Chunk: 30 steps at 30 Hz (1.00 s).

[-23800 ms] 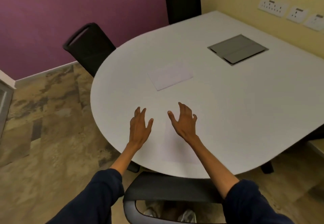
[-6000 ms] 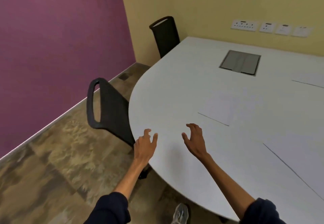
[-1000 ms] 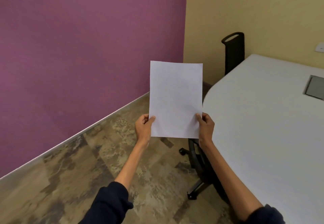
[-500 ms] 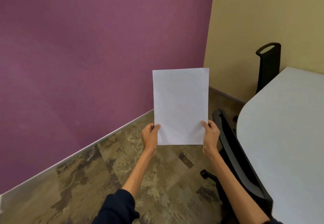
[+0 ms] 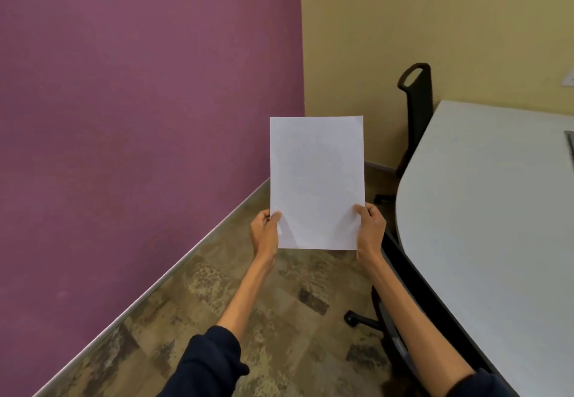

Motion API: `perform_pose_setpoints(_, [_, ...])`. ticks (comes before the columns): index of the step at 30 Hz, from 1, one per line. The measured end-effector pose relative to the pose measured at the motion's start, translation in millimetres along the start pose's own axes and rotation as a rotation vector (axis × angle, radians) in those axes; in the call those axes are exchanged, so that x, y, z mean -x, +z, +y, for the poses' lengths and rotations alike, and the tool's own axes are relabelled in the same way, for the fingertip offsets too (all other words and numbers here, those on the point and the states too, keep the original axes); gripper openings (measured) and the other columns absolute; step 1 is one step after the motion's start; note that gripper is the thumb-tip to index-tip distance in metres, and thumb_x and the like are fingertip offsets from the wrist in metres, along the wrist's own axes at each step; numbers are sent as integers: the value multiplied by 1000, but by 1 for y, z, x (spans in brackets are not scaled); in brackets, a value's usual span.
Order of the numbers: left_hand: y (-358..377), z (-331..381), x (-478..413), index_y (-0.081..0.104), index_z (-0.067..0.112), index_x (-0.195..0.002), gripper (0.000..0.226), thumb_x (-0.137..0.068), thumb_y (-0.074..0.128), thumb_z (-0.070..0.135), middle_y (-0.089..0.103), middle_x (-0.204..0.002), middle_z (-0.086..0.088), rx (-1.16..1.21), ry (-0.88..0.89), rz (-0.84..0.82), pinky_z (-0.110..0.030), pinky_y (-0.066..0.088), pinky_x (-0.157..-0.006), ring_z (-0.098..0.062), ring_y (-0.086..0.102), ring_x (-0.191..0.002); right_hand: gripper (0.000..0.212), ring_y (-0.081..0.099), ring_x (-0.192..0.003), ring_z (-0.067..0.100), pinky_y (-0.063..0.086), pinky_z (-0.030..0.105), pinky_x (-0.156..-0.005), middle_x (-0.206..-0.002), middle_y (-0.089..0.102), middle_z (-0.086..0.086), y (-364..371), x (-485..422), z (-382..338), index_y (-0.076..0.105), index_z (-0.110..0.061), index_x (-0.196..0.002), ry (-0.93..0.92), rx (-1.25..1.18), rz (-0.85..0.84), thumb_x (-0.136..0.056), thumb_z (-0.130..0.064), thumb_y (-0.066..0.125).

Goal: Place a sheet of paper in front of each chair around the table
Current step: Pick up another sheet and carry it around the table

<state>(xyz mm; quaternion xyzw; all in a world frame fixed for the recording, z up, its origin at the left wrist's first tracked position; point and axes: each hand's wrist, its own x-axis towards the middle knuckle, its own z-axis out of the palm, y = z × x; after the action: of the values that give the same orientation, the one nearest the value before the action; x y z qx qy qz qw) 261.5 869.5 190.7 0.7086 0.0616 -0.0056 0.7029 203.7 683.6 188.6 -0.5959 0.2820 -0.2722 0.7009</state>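
Observation:
I hold one white sheet of paper [image 5: 316, 179] upright in front of me, over the floor and left of the table. My left hand [image 5: 264, 233] pinches its lower left corner and my right hand [image 5: 369, 230] pinches its lower right corner. The white table [image 5: 497, 241] fills the right side. One black chair [image 5: 417, 107] stands at the table's far edge by the yellow wall. A second black chair [image 5: 403, 275] is tucked at the table's near curved edge, mostly hidden by my right arm.
A purple wall [image 5: 139, 117] runs along the left and meets the yellow wall [image 5: 435, 17] in the corner ahead. Mottled brown floor [image 5: 248, 319] lies between the purple wall and the table. A grey cable hatch [image 5: 570, 145] shows at the table's right frame edge.
The view has swung back right over the last half second: the table and far chair sit further left in frame. Both hands still hold the sheet upright the same way.

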Motion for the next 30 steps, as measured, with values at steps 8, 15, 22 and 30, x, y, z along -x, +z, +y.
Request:
perform_pose_setpoints(8, [55, 10, -102, 64, 2, -95, 15, -93, 59, 16, 65, -81, -1, -66, 35, -200, -16, 44, -52, -11, 58, -67, 15, 50, -73, 16, 38, 28, -66, -80, 58, -1, 27, -74, 7, 58, -10, -79, 27, -39, 207, -92, -18, 55])
perform_pose_setpoints(15, [126, 8, -175, 65, 5, -98, 14, -92, 60, 16, 70, -93, -8, -86, 28, -446, -34, 53, -69, -21, 64, -80, 17, 49, -72, 15, 37, 26, -64, -78, 57, -1, 24, -118, 7, 56, -8, -79, 5, -43, 446, -93, -17, 54])
perform_pose_setpoints(22, [227, -11, -151, 63, 4, -99, 13, -93, 58, 14, 68, -89, -4, -142, 30, -747, -23, 49, -61, -14, 61, -73, 18, 48, -67, 17, 36, 28, -61, -75, 57, 0, -58, -124, -1, 55, -7, -75, 30, 5, 722, -91, -17, 56])
perform_pose_setpoints(30, [355, -41, -87, 62, 14, -85, 7, -92, 60, 16, 63, -83, -4, -247, 15, -1028, -33, 47, -70, -20, 58, -77, 19, 50, -67, 17, 38, 29, -61, -76, 60, 2, -179, -129, 10, 61, -2, -80, 84, 72, 1003, -89, -19, 57])
